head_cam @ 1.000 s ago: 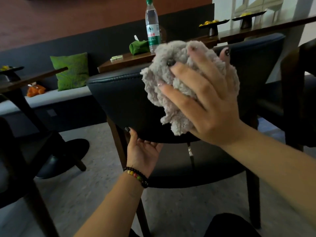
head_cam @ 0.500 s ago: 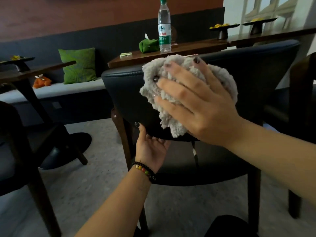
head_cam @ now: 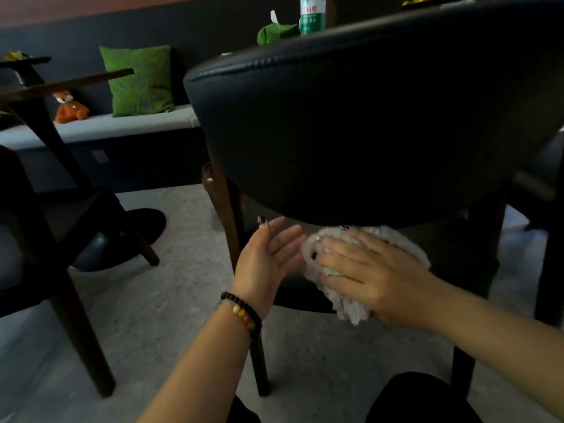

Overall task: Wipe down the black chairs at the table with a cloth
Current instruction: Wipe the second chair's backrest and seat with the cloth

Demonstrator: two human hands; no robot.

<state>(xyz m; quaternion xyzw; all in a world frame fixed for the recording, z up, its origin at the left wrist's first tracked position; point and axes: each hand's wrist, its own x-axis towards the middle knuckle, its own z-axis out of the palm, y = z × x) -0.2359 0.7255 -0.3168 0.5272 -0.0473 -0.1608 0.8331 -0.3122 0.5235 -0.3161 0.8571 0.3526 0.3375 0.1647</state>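
Likely slip first: the cloth (head_cam: 363,270) sits half off the back edge of the seat, so a firm stroke outward could drag it over the edge to the floor. Right hand (head_cam: 375,270) lies on top of it, fingers spread and nearly straight, pressing rather than gripping, so nothing pins the cloth if it slides. Left hand (head_cam: 268,257) is released, palm open, just beside the cloth, holding nothing. Backrest (head_cam: 366,117) overhangs the hands closely; knuckles could knock its lower edge. Cloth: pale grey, shaggy, looped pile, bunched. Black chair (head_cam: 305,87): smooth leather-like padding, curved back, stitched seam along the top edge, dark wooden legs. Seat surface under the cloth is in shadow; cannot judge how clean.
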